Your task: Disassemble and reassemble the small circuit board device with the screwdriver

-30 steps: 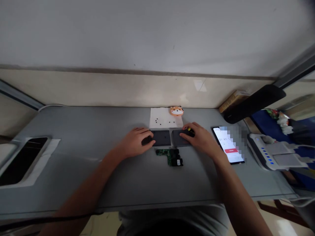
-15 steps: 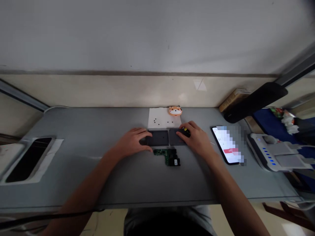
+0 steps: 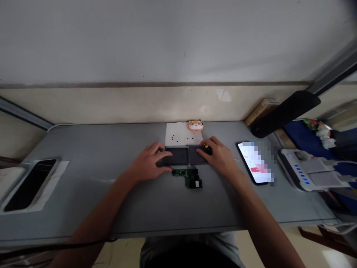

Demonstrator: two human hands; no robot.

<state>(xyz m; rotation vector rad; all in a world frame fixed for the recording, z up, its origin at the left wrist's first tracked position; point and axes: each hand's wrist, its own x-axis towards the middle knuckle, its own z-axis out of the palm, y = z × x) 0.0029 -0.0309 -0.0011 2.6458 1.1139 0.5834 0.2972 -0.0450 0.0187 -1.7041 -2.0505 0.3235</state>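
Two flat dark casing halves lie side by side on the desk: the left half and the right half. My left hand has its fingers apart, the index fingertip at the left half's edge and the thumb tip by the green circuit board. That board lies in front of the halves, a black part with a white label on it. My right hand is closed around a black-and-yellow handle, apparently a screwdriver's and mostly hidden. Its thumb rests on the right half.
Behind the casing, white paper bears several tiny black screws and an orange animal-faced case. To the right are a lit phone, a power strip and a black cylinder. A dark phone lies left on the grey desk.
The whole view has shifted slightly, so things on the desk appear a little further left. Both hands keep nearly the same places by the casing halves.
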